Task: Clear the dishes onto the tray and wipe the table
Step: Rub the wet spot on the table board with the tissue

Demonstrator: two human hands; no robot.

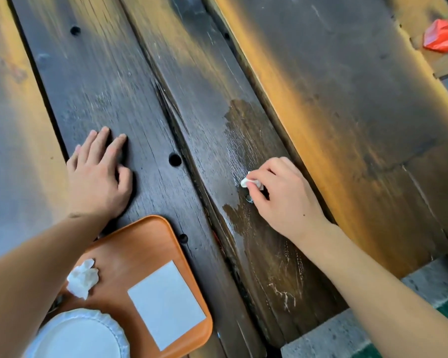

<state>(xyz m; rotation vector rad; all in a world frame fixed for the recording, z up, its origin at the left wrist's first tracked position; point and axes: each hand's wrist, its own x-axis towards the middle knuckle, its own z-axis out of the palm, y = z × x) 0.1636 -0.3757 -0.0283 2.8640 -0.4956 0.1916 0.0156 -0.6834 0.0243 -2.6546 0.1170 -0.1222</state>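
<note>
**A:** From the head camera, where are the edges and the room to move?

**B:** The dark plank table (145, 73) runs up and away from me. Its near edge shows at lower right, over grey paving. The planks above my hands are bare; a red crumpled bag (442, 34) lies well apart at top right. The orange tray (140, 244) sits at the near left, and my left forearm crosses its corner.

**A:** Any writing?

**B:** None I can read; the white card (166, 306) on the tray is blank.

**A:** And your fingers?

**B:** My left hand (98, 177) lies flat on the table, fingers straight. My right hand (282, 195) has its fingers curled, pinching a small white tissue (246, 182) on a wet patch (246, 125). A crumpled napkin (83, 277) and a white plate (78, 337) are on the tray
</note>
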